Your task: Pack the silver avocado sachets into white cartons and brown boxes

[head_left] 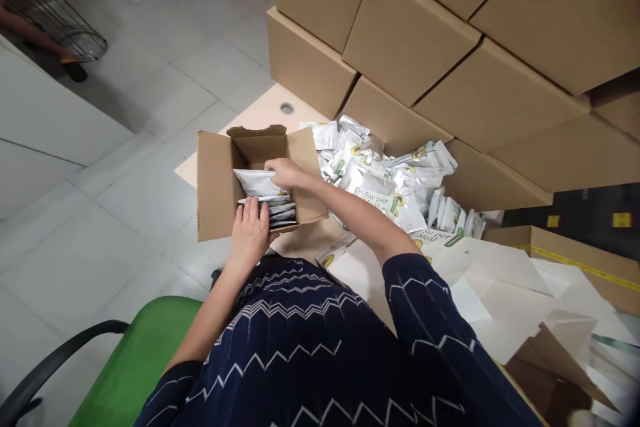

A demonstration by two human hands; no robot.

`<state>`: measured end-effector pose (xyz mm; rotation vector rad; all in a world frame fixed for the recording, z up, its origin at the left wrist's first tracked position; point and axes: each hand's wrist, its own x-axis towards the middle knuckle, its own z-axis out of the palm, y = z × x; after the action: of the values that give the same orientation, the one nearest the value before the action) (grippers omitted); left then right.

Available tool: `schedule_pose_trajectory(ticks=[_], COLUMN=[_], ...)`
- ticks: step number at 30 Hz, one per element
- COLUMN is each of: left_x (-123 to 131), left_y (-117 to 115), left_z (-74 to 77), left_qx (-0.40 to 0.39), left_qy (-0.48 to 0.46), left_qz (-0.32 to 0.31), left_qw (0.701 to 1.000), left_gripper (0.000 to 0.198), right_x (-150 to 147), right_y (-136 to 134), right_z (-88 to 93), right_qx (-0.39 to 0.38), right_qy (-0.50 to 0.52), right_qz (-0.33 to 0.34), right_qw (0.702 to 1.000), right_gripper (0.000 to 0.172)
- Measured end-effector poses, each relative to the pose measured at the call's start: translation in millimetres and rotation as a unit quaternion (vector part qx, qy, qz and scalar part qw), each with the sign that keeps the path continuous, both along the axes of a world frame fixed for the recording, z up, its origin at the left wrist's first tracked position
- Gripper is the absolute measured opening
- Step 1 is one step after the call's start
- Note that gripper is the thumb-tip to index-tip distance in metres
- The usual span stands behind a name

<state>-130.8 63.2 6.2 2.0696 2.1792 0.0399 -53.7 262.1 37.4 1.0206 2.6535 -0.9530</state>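
Observation:
An open cardboard box (215, 193) stands at the table's near left edge, part filled with upright white pouches. My right hand (284, 172) reaches into it, fingers closed on the top of a white pouch (256, 182) that it holds inside the box. My left hand (250, 230) lies flat with fingers stretched against the near end of the packed pouches (281, 210). A heap of loose white pouches (390, 177) printed with avocados and "Super Meal" lies on the table to the right of the box.
Stacked closed cardboard cartons (415, 40) wall off the back and right. Flat white card sheets (500, 280) lie at the near right. A green chair (135, 360) is under me. At far left, another person's arm (30, 30) rests by a wire basket (60, 20).

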Motion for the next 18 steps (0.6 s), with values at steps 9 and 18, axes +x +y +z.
schedule_pose_trajectory(ticks=[9, 18], left_x=[1, 1], left_y=[1, 0], left_z=[-0.1, -0.8], left_qx=[-0.02, -0.011], left_qy=[0.028, -0.012], left_qz=[0.002, 0.008], left_qw=[0.999, 1.0], left_gripper=[0.076, 0.083], right_x=[-38, -39], right_y=[-12, 6], right_z=[-25.5, -26.1], right_qx=[0.025, -0.081], right_qy=[-0.206, -0.186], right_qz=[0.095, 0.219], right_qw=[0.973, 0.955], right_gripper=[0.039, 0.034])
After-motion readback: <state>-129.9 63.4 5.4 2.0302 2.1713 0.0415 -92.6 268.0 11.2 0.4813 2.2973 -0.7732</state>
